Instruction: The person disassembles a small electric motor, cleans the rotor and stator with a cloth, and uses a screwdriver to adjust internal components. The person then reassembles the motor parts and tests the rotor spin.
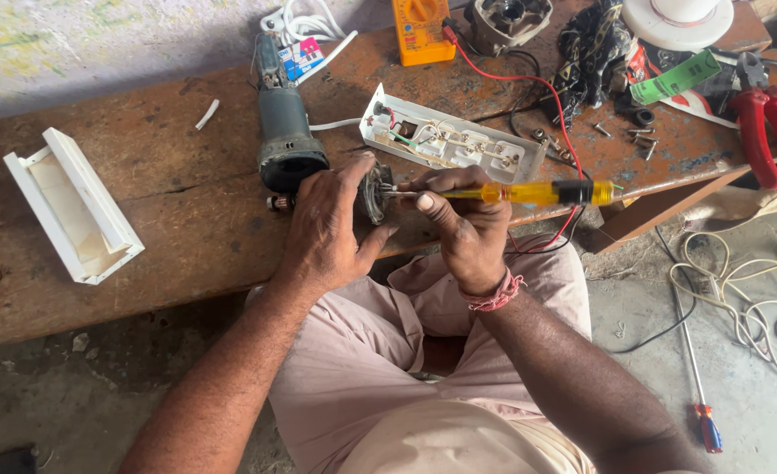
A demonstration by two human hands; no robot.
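My left hand (322, 230) is closed round a small round metal motor part (373, 193) at the near edge of the counter (186, 228), thumb up at its 12 o'clock, fingers wrapped behind. My right hand (463, 224) is curled shut on the yellow-handled screwdriver (529, 193), shaft lying level, tip against the part from its 3 o'clock side.

The part reads as metal: stiff, dense for its size, probably greasy, so I judge a full wrap round the rim safer than a pinch. I can't make out fine windings or leads on it. The screwdriver handle is smooth, clear plastic, light; best gripped well forward near the shaft for control.

At 11 o'clock from the part lies the green-grey grinder body (283, 123), heavy-looking, end facing me. At 1 o'clock sits an open white socket strip (450, 140) with bare wiring, likely brittle. Farther at 12, an orange multimeter (422, 31); red pliers (770, 132) at 2; a white casing (72, 206) at 9.
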